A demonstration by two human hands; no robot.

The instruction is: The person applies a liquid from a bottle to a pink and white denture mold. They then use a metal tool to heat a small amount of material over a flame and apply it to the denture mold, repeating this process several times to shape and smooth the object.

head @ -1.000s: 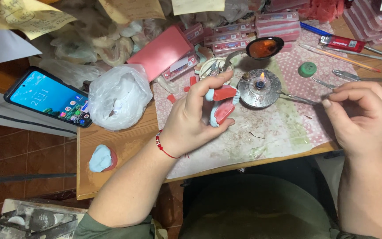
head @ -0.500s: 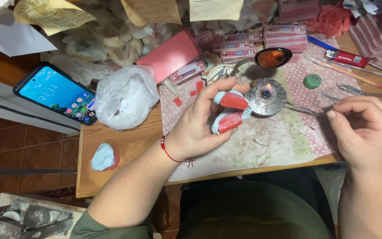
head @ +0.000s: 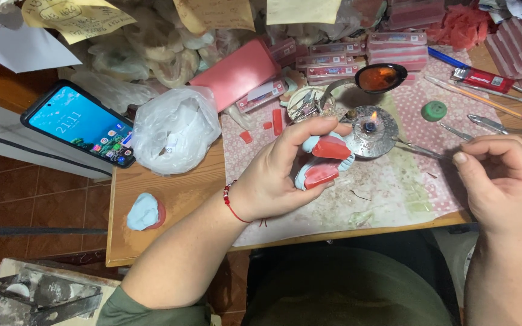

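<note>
Since the earlier frame, the left hand (head: 273,175) has barely shifted: it holds the pair of dental casts (head: 324,160) at about the same spot, just short of the small spirit burner (head: 373,130), whose flame burns beyond the fingertips. That hand is clenched around the casts, thumb on top of the upper one, fingers curled under the lower. They are pale blue stone with red wax rims, one stacked over the other.

The right hand (head: 502,181) has stayed to the right, closed on a thin metal instrument (head: 421,148) whose tip reaches toward the burner.

The casts look stiff, fairly heavy for their size and brittle, so a drop onto the surface (head: 170,205) could chip them. The wax rims are probably soft, more so near the flame, and could dent under pressure. The safest hold appears to be on the blue stone bases, at the sides and back, clear of the red wax.

Left of the wrist, another blue cast (head: 145,211) lies on the surface, well apart, with a plastic bag (head: 173,130) and a phone (head: 80,122) further off.
</note>
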